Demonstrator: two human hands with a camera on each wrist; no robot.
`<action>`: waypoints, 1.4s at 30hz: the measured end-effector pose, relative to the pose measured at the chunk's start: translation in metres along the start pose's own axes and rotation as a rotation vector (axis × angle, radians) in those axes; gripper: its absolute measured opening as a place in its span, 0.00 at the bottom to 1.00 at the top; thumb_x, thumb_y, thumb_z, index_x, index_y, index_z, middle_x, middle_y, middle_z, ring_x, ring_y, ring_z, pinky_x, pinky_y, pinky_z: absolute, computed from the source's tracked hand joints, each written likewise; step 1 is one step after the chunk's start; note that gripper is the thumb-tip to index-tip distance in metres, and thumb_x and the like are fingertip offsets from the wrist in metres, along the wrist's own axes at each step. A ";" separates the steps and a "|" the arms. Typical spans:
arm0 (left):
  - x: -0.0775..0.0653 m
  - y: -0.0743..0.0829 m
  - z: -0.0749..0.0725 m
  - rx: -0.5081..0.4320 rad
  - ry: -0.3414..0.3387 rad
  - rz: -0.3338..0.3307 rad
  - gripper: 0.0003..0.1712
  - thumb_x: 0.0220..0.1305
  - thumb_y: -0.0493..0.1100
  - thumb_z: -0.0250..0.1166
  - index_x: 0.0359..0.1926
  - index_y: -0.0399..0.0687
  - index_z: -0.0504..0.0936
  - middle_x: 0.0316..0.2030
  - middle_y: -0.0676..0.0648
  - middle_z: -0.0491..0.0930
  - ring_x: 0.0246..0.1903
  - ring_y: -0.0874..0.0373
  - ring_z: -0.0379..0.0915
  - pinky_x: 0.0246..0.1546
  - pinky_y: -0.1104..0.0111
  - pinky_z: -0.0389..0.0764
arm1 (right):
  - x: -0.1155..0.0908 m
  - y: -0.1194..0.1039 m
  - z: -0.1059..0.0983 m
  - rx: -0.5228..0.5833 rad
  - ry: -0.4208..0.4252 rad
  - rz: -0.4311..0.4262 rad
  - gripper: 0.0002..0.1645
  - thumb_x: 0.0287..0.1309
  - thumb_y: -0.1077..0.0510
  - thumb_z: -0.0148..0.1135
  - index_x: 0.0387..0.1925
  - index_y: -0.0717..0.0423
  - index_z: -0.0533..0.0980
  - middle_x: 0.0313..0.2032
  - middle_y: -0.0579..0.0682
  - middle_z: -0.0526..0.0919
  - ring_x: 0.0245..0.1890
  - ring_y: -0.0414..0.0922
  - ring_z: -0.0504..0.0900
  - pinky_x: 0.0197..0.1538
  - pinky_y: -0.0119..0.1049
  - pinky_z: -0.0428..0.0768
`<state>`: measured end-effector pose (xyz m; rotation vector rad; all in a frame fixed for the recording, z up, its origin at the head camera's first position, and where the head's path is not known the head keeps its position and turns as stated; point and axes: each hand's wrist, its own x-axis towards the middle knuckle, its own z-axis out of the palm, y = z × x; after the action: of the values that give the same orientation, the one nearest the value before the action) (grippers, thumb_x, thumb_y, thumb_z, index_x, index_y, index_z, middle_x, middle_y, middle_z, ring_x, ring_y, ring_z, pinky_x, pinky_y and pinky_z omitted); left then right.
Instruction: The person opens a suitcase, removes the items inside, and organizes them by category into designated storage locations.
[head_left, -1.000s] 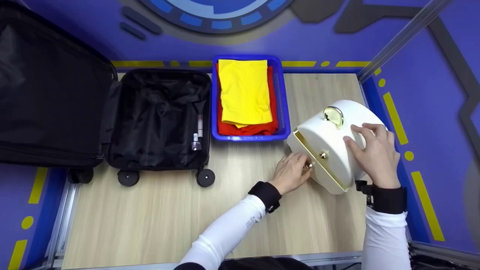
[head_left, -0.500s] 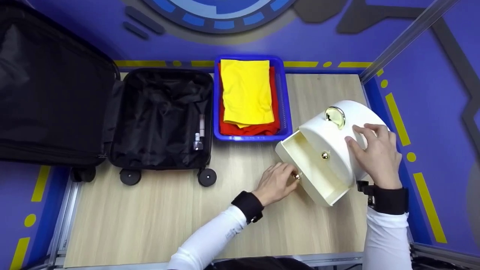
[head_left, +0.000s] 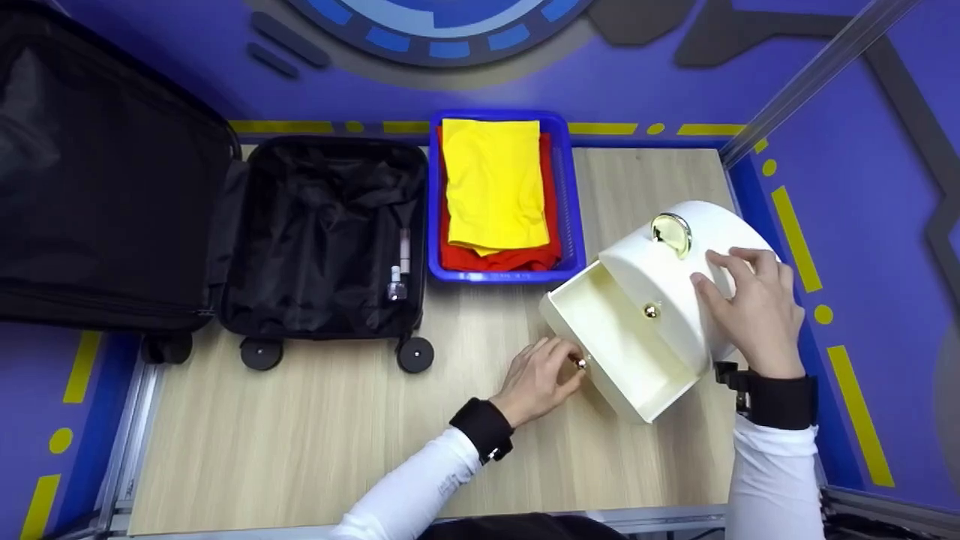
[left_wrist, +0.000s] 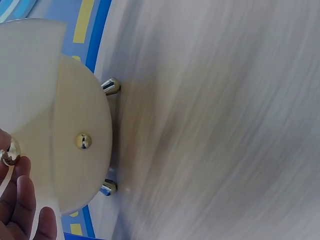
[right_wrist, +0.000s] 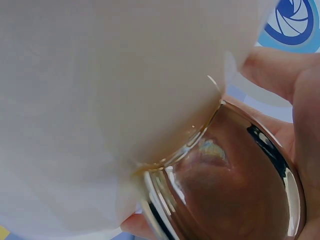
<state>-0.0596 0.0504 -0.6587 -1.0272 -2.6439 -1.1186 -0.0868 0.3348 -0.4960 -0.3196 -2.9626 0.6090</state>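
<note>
A white rounded storage box with gold fittings stands at the right of the table, its wide drawer pulled well out. Bare cream floor shows inside that drawer. My left hand pinches the drawer's small gold knob between thumb and fingers. Below the drawer, the left wrist view shows a lower front with another gold knob and short gold feet. My right hand grips the box's top right side. In the right wrist view its fingers reach around a shiny gold ear-shaped piece, touching the white shell.
A blue basket with folded yellow cloth and red cloth stands at the back middle. Left of it lies an open black suitcase holding a small bottle and a slim tube. Purple walls border the table.
The drawer has slid out from nearly closed, toward the lower left, with my left hand drawing back on its knob. My right hand has stayed on the box.
</note>
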 end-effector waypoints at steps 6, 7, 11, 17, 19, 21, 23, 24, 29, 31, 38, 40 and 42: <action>-0.001 0.001 0.005 -0.018 0.020 -0.006 0.12 0.68 0.48 0.70 0.48 0.52 0.79 0.41 0.56 0.82 0.35 0.63 0.74 0.36 0.76 0.74 | 0.000 0.001 0.000 0.002 -0.008 0.005 0.32 0.71 0.40 0.61 0.66 0.55 0.78 0.68 0.63 0.70 0.65 0.68 0.63 0.43 0.78 0.67; -0.001 0.001 0.005 -0.017 0.018 -0.006 0.12 0.68 0.48 0.70 0.48 0.52 0.79 0.41 0.56 0.83 0.35 0.63 0.74 0.36 0.76 0.74 | 0.000 0.002 0.000 0.003 -0.009 0.006 0.31 0.71 0.40 0.61 0.66 0.55 0.78 0.68 0.63 0.70 0.65 0.68 0.63 0.43 0.78 0.67; -0.001 -0.001 0.000 0.004 -0.001 0.005 0.13 0.69 0.51 0.69 0.49 0.53 0.81 0.43 0.56 0.82 0.38 0.62 0.76 0.37 0.74 0.75 | 0.001 0.003 -0.001 0.002 -0.009 0.005 0.31 0.71 0.40 0.61 0.65 0.55 0.78 0.68 0.62 0.70 0.66 0.68 0.63 0.44 0.80 0.67; 0.004 -0.017 -0.020 0.055 0.025 0.037 0.15 0.72 0.55 0.67 0.54 0.56 0.84 0.47 0.53 0.81 0.46 0.58 0.78 0.41 0.68 0.77 | 0.001 0.003 -0.002 -0.002 -0.017 0.013 0.32 0.71 0.40 0.61 0.66 0.55 0.78 0.69 0.62 0.69 0.66 0.68 0.63 0.44 0.80 0.66; 0.008 -0.026 -0.032 0.063 0.066 0.027 0.16 0.72 0.53 0.67 0.54 0.54 0.84 0.48 0.51 0.81 0.47 0.56 0.79 0.42 0.65 0.78 | 0.001 0.003 -0.002 -0.001 -0.018 0.014 0.32 0.71 0.40 0.61 0.66 0.55 0.78 0.69 0.62 0.69 0.66 0.68 0.62 0.44 0.80 0.66; 0.013 -0.037 -0.047 0.073 0.110 0.003 0.16 0.71 0.53 0.68 0.54 0.53 0.85 0.49 0.50 0.81 0.46 0.54 0.79 0.43 0.63 0.80 | 0.001 0.003 -0.002 0.001 -0.014 0.015 0.31 0.71 0.40 0.61 0.66 0.54 0.78 0.69 0.62 0.69 0.66 0.68 0.62 0.45 0.79 0.66; 0.019 -0.050 -0.065 0.082 0.162 -0.028 0.16 0.71 0.52 0.68 0.54 0.51 0.85 0.49 0.49 0.81 0.47 0.52 0.80 0.44 0.62 0.81 | 0.000 0.003 -0.002 0.004 -0.010 0.015 0.31 0.71 0.40 0.61 0.66 0.54 0.78 0.69 0.62 0.69 0.66 0.68 0.63 0.46 0.79 0.65; 0.021 -0.057 -0.074 0.086 0.190 -0.045 0.16 0.71 0.52 0.68 0.54 0.50 0.85 0.49 0.48 0.81 0.47 0.52 0.80 0.45 0.61 0.81 | 0.000 0.004 -0.002 0.005 -0.008 0.014 0.31 0.71 0.41 0.61 0.66 0.54 0.78 0.69 0.62 0.69 0.66 0.68 0.63 0.46 0.78 0.65; 0.031 -0.097 -0.121 0.124 0.351 -0.153 0.18 0.68 0.51 0.71 0.52 0.47 0.85 0.50 0.44 0.82 0.48 0.46 0.80 0.45 0.56 0.81 | 0.000 0.003 -0.001 0.005 -0.008 0.012 0.31 0.71 0.41 0.61 0.66 0.55 0.78 0.69 0.63 0.69 0.66 0.68 0.63 0.46 0.78 0.65; 0.033 -0.112 -0.138 0.141 0.374 -0.223 0.19 0.68 0.52 0.71 0.53 0.46 0.85 0.50 0.42 0.81 0.48 0.44 0.79 0.45 0.53 0.81 | 0.000 0.003 -0.001 0.004 -0.011 0.015 0.31 0.71 0.41 0.61 0.66 0.55 0.78 0.69 0.62 0.69 0.66 0.68 0.63 0.47 0.78 0.65; 0.038 -0.154 -0.186 0.212 0.109 -0.619 0.27 0.67 0.50 0.71 0.63 0.47 0.80 0.60 0.39 0.74 0.58 0.38 0.71 0.53 0.44 0.75 | 0.001 0.002 0.000 0.008 -0.022 0.022 0.32 0.71 0.40 0.61 0.67 0.54 0.78 0.69 0.62 0.68 0.67 0.68 0.62 0.48 0.78 0.64; 0.040 -0.162 -0.192 0.256 -0.038 -0.704 0.29 0.67 0.50 0.70 0.65 0.45 0.78 0.64 0.37 0.71 0.61 0.37 0.69 0.57 0.42 0.73 | 0.001 0.001 0.000 0.007 -0.023 0.021 0.32 0.71 0.40 0.61 0.67 0.54 0.78 0.69 0.61 0.69 0.67 0.67 0.62 0.48 0.78 0.65; 0.042 -0.168 -0.193 0.296 -0.190 -0.753 0.32 0.66 0.50 0.70 0.68 0.43 0.76 0.66 0.35 0.70 0.64 0.36 0.68 0.60 0.41 0.71 | 0.001 0.001 0.000 0.007 -0.022 0.020 0.32 0.71 0.40 0.61 0.67 0.54 0.78 0.69 0.62 0.69 0.67 0.68 0.62 0.48 0.78 0.64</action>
<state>-0.2272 -0.1402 -0.6061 -0.0624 -3.3213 -0.6710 -0.0880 0.3356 -0.4962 -0.3439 -2.9807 0.6285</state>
